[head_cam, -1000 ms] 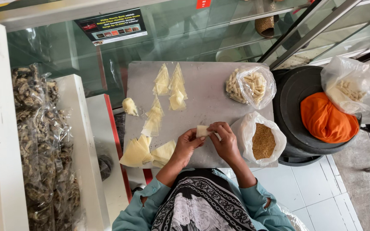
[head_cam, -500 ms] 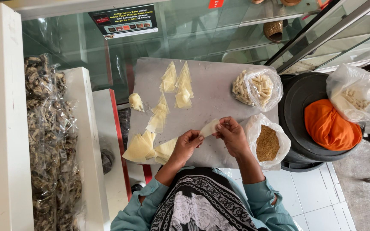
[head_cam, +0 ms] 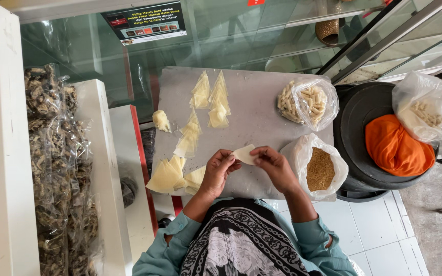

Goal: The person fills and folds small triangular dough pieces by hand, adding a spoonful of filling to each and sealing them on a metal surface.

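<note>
Head view, change: over the last second both hands stay at the board's near edge; the wrapper has gone from a small pinched lump to a flatter pale sheet spread between the fingertips. Read: shaping of this piece is under way, not closed.
Left hand (head_cam: 218,168): fingers curled, pinching the left end of the wrapper (head_cam: 244,154).
Right hand (head_cam: 276,166): thumb and fingers pinching the right end.
Wrapper location: held just above the grey board (head_cam: 251,110), near edge, centre.
Board contents: cut triangular sheets (head_cam: 211,97) in rows; thicker stack (head_cam: 167,176) at near left; one small lump (head_cam: 161,121) at left edge.
Bag 1 (head_cam: 308,102): clear, holds pale rolled pieces.
Bag 2 (head_cam: 319,166): open, holds brown crumbly filling.
Bag 3 (head_cam: 425,112): clear, few rolled pieces.
Black tub (head_cam: 364,117): holds orange cloth (head_cam: 392,148).
</note>
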